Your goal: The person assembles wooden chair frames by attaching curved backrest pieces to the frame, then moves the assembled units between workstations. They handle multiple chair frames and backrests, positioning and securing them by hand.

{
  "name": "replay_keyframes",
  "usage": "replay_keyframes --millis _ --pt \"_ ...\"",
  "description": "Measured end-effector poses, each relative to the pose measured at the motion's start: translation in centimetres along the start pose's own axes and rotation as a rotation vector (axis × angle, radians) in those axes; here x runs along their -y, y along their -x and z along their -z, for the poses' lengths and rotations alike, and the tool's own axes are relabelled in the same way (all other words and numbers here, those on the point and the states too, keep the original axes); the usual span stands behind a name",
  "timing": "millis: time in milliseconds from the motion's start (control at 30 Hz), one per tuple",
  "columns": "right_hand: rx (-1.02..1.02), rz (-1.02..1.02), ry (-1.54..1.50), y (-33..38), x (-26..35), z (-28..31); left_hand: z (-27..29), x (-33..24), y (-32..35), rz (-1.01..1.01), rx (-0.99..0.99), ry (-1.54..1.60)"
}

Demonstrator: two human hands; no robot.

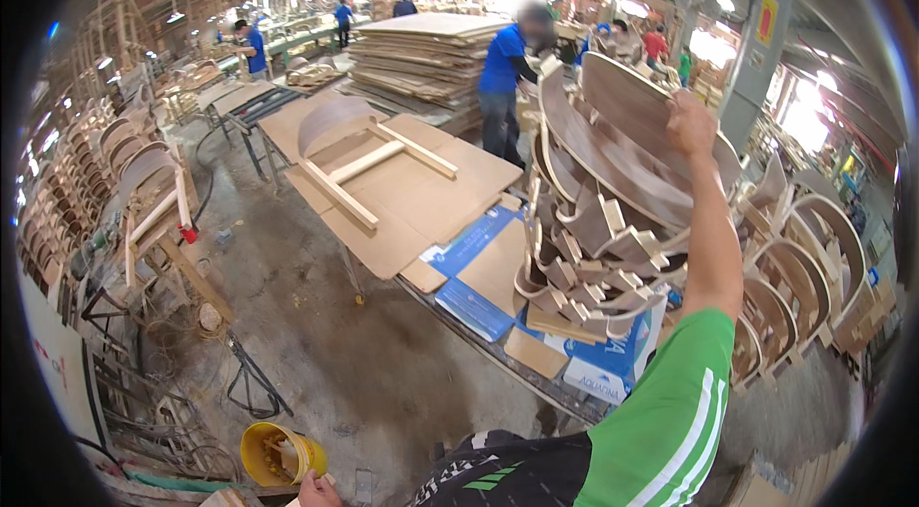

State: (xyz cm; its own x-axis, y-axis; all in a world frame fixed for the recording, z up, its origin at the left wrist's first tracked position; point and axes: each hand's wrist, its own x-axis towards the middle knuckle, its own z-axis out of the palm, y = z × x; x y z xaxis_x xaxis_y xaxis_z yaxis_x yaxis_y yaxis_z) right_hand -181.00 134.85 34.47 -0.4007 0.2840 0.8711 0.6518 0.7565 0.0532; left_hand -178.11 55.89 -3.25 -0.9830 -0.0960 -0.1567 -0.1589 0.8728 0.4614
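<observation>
The right hand (691,122) is raised high, its fingers closed over the upper edge of the topmost curved plywood chair back (637,119), which sits on a tall stack of bent plywood chair backs (593,239) piled on the near end of a workbench (536,383). The left hand (318,490) shows only at the bottom edge of the view, low by the person's side and just beside a yellow bucket (278,454) on the floor; how far it is open cannot be told, and nothing can be seen in it. The stack leans and its pieces nest loosely, with short wooden blocks jutting out on the near side (each one looks apt to catch on its neighbour). Handling the top piece well probably means keeping the grip firm on the rim, moving it straight up out of its nest and not dragging it sideways, and watching that the shells beneath do not slide toward the table edge, since one hand alone has it. Flattened blue and white cardboard (474,258) lies under the pile, and farther along the bench rests a curved frame with wooden slats (369,157) on brown board. A worker in a blue shirt (503,76) stands beyond the stack, beside a pile of flat plywood sheets (421,62).
</observation>
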Motion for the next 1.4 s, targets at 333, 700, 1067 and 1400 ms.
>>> replay_keyframes --millis 333,700,1067,1400 --pt "-0.354 -0.126 -0.083 -7.8 4.2 5.5 1.8 -0.8 1.9 -0.004 -0.198 0.19" --pt "-0.206 0.283 -0.981 -7.7 25.5 15.0 5.3 -0.9 -1.9 -0.003 -0.611 0.427" --pt "1.125 0.846 -1.442 10.5 53.3 21.0 10.0 0.8 -1.8 0.084 -1.202 0.217" --pt "1.072 1.262 -1.562 20.4 66.9 26.7 13.7 15.2 7.4 0.021 -1.145 0.441"
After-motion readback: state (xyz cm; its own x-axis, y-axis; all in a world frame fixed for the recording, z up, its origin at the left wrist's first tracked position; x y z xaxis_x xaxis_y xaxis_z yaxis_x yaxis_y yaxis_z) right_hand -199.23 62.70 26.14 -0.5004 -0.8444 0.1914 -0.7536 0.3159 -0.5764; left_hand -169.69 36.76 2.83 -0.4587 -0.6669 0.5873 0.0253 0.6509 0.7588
